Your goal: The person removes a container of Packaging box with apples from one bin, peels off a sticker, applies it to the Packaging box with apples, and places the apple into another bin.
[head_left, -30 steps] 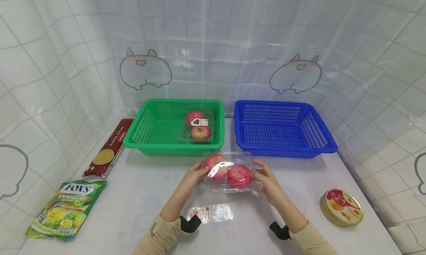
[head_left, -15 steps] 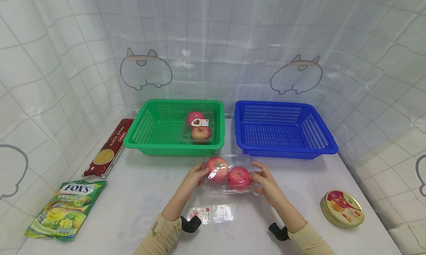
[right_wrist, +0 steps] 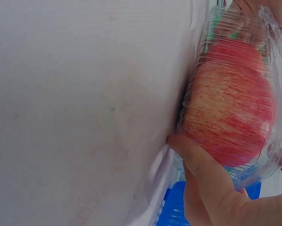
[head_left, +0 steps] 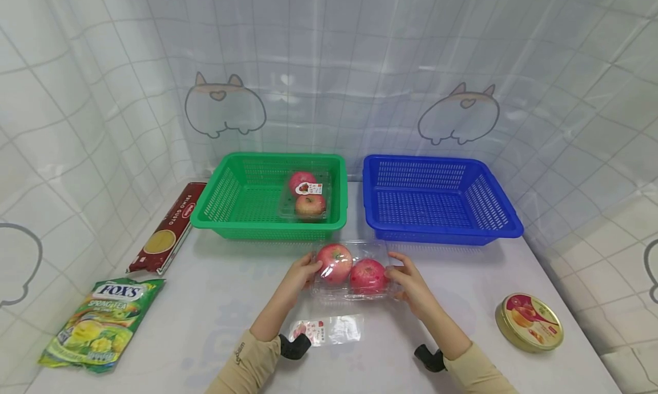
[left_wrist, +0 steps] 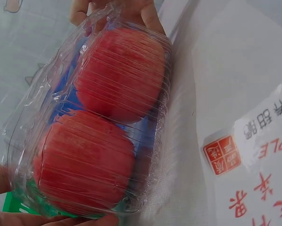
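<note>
A clear plastic clamshell [head_left: 352, 271] with two red apples inside sits low over the white table [head_left: 205, 302], in front of the two baskets. My left hand [head_left: 307, 268] grips its left end and my right hand [head_left: 398, 275] grips its right end. In the left wrist view the pack [left_wrist: 103, 127] fills the frame, with my fingers [left_wrist: 61, 220] curled under its near end. The right wrist view shows my thumb [right_wrist: 202, 165] pressed on the pack [right_wrist: 230, 113], close to the tabletop. A second apple pack [head_left: 307, 197] lies in the green basket [head_left: 226, 197].
A blue basket [head_left: 442, 200] stands right of the green one. A printed label film [head_left: 326, 329] lies on the table between my forearms. At the left are a pasta box [head_left: 167, 228] and a green candy bag [head_left: 100, 322]. A round tin [head_left: 529, 321] sits at the right.
The apple pack has sunk slightly toward the table, still held between both hands. Nothing else has moved.
</note>
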{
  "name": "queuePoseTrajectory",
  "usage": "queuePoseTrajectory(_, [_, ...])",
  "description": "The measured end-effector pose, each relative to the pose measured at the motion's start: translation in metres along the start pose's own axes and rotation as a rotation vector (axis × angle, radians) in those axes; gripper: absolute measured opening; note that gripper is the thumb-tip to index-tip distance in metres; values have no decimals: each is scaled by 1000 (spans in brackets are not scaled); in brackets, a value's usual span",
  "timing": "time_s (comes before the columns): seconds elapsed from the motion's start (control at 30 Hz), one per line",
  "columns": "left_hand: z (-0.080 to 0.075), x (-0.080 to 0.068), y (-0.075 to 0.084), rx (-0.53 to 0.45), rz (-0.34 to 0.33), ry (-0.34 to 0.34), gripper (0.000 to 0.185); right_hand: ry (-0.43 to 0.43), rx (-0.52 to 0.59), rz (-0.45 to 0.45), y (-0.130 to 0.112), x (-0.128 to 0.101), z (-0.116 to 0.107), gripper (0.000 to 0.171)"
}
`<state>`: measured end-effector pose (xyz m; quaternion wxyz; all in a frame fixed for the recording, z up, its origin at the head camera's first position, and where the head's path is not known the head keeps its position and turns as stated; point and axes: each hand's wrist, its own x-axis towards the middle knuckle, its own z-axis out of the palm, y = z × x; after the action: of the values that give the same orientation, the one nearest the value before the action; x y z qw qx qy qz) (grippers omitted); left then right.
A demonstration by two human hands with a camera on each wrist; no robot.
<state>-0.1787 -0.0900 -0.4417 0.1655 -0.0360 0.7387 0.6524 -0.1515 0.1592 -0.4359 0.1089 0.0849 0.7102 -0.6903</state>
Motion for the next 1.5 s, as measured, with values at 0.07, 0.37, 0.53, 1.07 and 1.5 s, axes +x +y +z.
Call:
queuePoseTrajectory(0.07, [0,0,0,0,-5,5,63,2,-1,2,0,0,0,56])
queuePoseTrajectory(0.37, [-2,2,-2,12,-8,-5,64,-3,-11,0,1,-2,1,59])
queuePoseTrajectory(0.53, [-8,-1,0,30,5,-59,70,-15,-44,4,1,-2,-1,60])
queuePoseTrajectory(1.07, [-26,-62,-26,821,226,-47,55,100,-148,-407,-26,-22,5,53])
queuePoseTrajectory(1.5, [-19,-76,-45,1085,500,-19,41,-28,-155,-487,-28,-33,39,48])
